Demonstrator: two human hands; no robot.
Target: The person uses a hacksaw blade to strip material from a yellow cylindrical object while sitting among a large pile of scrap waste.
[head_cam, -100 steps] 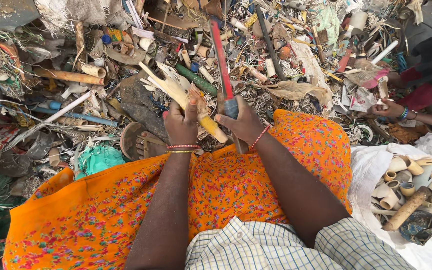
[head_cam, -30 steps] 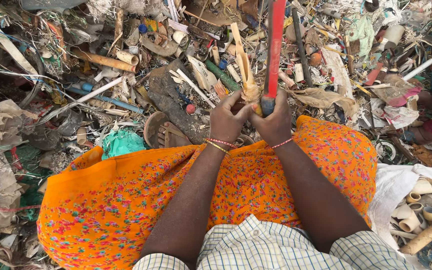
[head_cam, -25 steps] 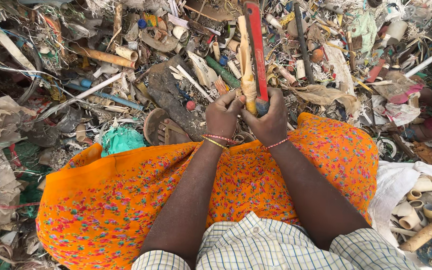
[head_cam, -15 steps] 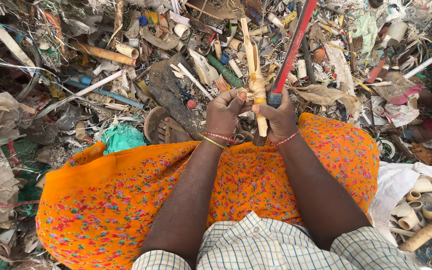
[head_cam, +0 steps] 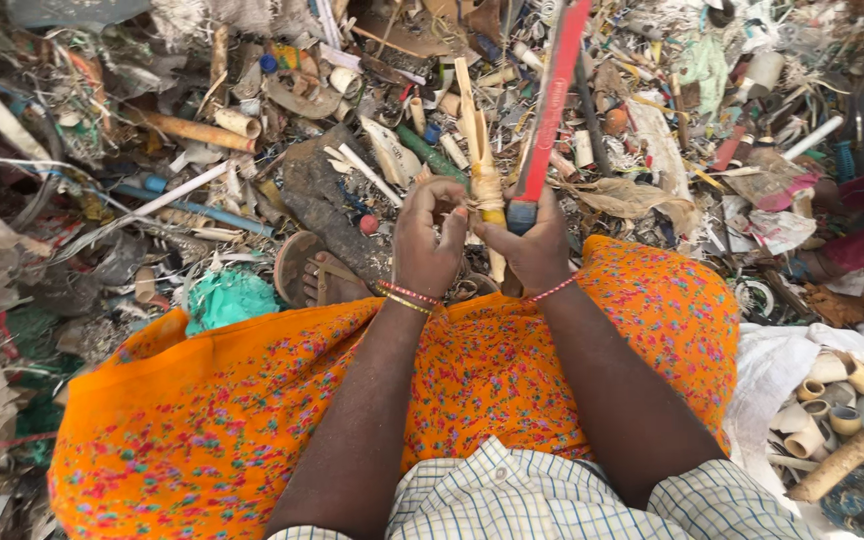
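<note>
Your left hand (head_cam: 430, 235) is closed around the lower part of a split, pale yellow pipe piece (head_cam: 482, 165); its fingers (head_cam: 449, 192) curl over the wrapped middle of the piece. The pipe piece stands almost upright between your 2 hands, just above your orange flowered cloth (head_cam: 492, 370), and its cracked top end points away from you.

Your right hand (head_cam: 532, 245) is clenched on the dark handle of a red tool (head_cam: 552, 100), right beside the pipe piece. The red shaft goes up and a little to the right, out of the top edge of the view, so you cannot see its head.

In front of your knees the ground is covered with a heap of plastic scrap (head_cam: 252, 130): tubes, strips and broken pieces. A foot in a brown sandal (head_cam: 322, 275) shows near your left hand. At your right, cut pipe rings (head_cam: 832, 410) lie on a white sack (head_cam: 782, 360).
</note>
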